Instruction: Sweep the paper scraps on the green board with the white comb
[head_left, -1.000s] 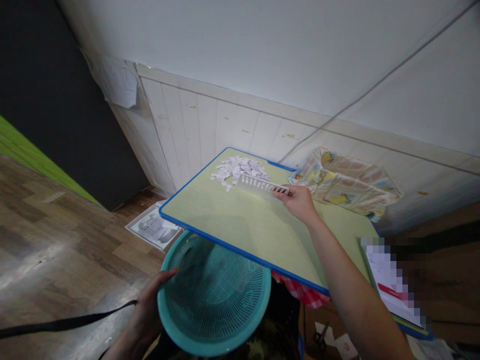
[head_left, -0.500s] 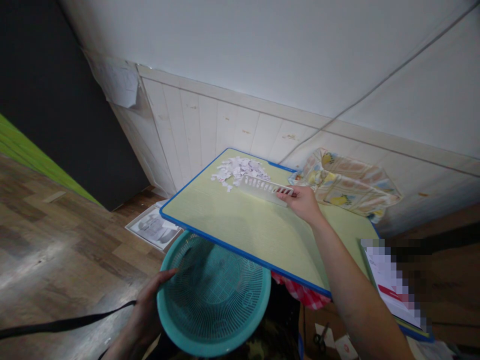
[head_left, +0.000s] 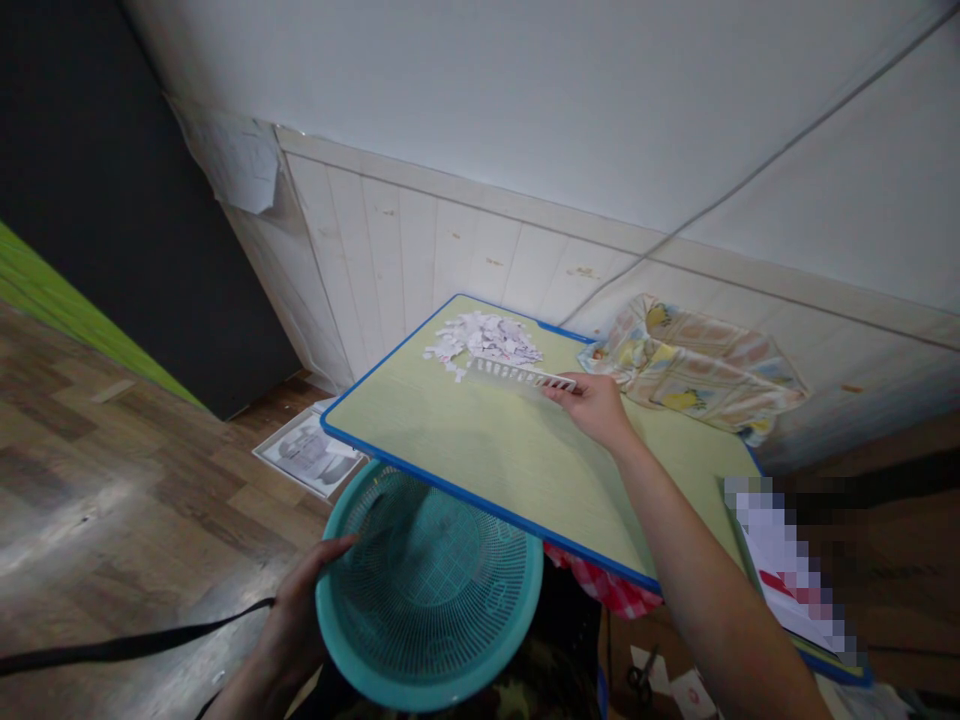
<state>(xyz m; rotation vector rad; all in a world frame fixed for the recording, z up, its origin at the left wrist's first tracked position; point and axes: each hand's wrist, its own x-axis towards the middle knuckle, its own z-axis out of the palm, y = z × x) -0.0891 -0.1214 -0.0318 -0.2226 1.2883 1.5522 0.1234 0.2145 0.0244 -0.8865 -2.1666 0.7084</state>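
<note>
My left hand [head_left: 304,600] grips the rim of a round teal plastic basket [head_left: 431,565], thumb over the edge, other fingers hidden outside it. The basket sits under the near edge of a pale yellow tabletop with blue trim [head_left: 420,420]. In my right hand [head_left: 592,405] is one end of a white slotted plastic strip [head_left: 517,373], held low over the tabletop. Its far end meets the near side of a heap of torn white paper pieces [head_left: 487,338]; whether it touches them I cannot tell.
A patterned cloth-covered basket [head_left: 690,360] stands at the table's back right. A booklet [head_left: 787,570], partly pixelated, lies on the right end. Scissors [head_left: 643,678] and paper cards are below. An open white box [head_left: 311,452] rests on the floor, left. A panelled wall [head_left: 420,240] borders the back.
The white slotted strip has tilted in my right hand, so its broad face shows less. My right hand has shifted slightly left. My left hand and the teal basket stay nearly in place.
</note>
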